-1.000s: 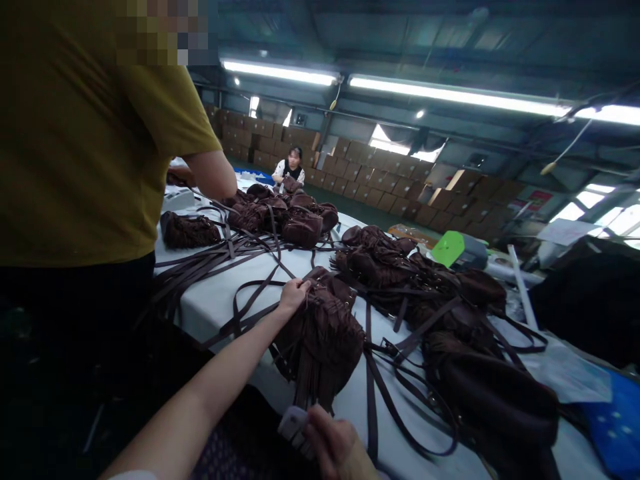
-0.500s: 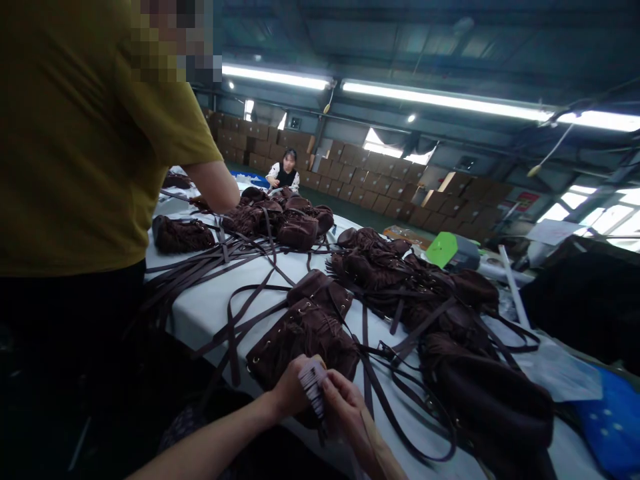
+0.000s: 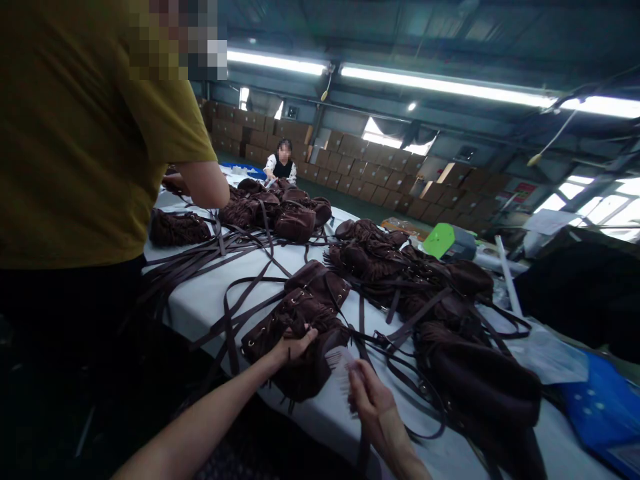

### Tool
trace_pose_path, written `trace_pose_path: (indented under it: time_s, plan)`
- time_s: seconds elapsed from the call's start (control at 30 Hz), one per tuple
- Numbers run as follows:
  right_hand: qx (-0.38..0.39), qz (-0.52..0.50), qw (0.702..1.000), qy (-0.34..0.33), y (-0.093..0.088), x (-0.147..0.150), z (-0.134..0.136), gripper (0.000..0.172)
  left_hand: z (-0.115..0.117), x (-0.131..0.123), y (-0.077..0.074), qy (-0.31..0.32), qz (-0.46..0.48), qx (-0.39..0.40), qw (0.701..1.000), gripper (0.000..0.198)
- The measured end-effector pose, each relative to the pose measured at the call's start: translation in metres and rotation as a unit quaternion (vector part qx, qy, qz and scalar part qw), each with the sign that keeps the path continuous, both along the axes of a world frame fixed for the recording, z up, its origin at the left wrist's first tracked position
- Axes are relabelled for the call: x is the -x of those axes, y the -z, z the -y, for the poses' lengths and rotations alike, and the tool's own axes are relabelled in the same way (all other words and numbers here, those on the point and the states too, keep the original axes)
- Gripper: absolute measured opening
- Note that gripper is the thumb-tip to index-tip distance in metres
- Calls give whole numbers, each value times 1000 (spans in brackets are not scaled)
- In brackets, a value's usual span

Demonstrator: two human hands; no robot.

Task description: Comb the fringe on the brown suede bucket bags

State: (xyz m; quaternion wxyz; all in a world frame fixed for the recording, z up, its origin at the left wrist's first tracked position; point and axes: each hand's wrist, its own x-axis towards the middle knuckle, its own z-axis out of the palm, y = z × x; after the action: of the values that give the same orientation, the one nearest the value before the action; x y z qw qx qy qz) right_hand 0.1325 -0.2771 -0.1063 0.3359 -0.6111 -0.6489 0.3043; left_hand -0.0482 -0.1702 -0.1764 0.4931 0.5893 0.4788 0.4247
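A dark brown fringed bag [image 3: 280, 320] with metal eyelets lies on the table in front of me. My left hand [image 3: 295, 345] is closed on a bunch of its fringe, near the middle of the bag. In my right hand [image 3: 373, 393] is a pale comb [image 3: 341, 363], pinched between thumb and fingers. Its teeth point left, beside the bag's lower right side. Whether the teeth touch the fringe is hard to make out.
More brown bags [image 3: 475, 373] lie at right, with another pile [image 3: 295, 217] farther back. Long straps [image 3: 200, 263] trail across the white table [image 3: 200, 313]. A co-worker in a yellow shirt [image 3: 100, 167] stands close at left; another person [image 3: 283, 163] is at the far end.
My hands, close together before, have parted. The left has moved onto the bag and taken hold of fringe; the right has moved right with the comb.
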Motion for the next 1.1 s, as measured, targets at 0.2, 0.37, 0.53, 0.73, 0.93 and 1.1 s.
trace_pose_path:
  time_s: [0.2,0.37,0.53,0.73,0.93,1.1]
  plan:
    - [-102,160,982,-11,6,-4,-12,38,69,28,2,26,-208,-136,968,49]
    - [-105,305,946,-37,3,13,-13,42,105,27,35,-6,-382,-232,895,25]
    - [-63,354,929,-89,-6,14,-6,36,139,64,39,37,-368,-309,876,14]
    - [-43,424,903,-63,-15,30,-10,34,107,88,-20,-1,-225,-219,949,27]
    - [24,442,896,-43,4,35,-21,27,-12,33,-36,131,-347,-204,906,71]
    - [31,439,896,62,53,-30,-13,34,-34,-22,-13,207,-469,-171,841,106]
